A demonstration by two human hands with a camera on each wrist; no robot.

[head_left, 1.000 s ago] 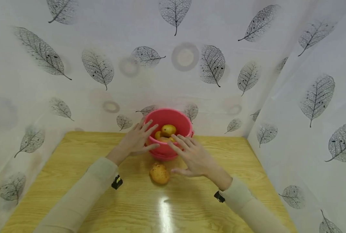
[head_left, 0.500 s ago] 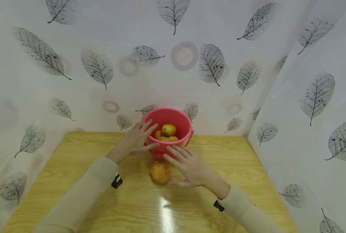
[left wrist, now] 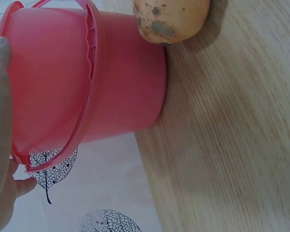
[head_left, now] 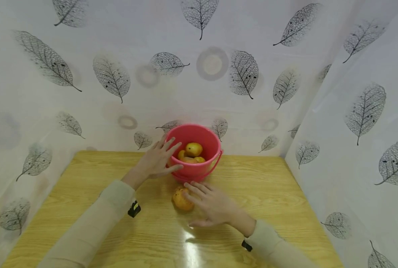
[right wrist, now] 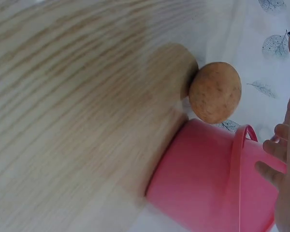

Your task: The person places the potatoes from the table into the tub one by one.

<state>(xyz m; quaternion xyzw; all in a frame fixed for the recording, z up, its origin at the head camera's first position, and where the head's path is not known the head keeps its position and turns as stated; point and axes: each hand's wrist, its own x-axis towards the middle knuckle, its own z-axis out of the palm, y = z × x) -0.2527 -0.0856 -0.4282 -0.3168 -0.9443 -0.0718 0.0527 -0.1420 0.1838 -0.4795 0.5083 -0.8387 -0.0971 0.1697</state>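
Note:
A pink bucket [head_left: 195,169] stands upright near the table's back edge, with several yellow-orange, mango-like fruits [head_left: 194,149] inside. My left hand [head_left: 156,162] lies against the bucket's left side at the rim, fingers spread and straight, thumb along the front. In the left wrist view, that thumb [left wrist: 1,55] is by the rim. In front of the bucket, a roundish orange-tan piece of produce [head_left: 181,201] with dark spots rests on the table. My right hand [head_left: 215,204] hovers just right of it with fingers extended, their tips overlapping its right edge in the head view; contact cannot be told.
The wood-grain table [head_left: 145,242] extends in front of and on both sides of the bucket. A white leaf-print sheet [head_left: 172,100] hangs right behind the table and along its sides. The bucket's handle [head_left: 215,165] hangs down over its front.
My right hand has come down and toward me from the bucket's front rim to beside the spotted produce. The bucket's handle has dropped lower. My left hand has stayed in place.

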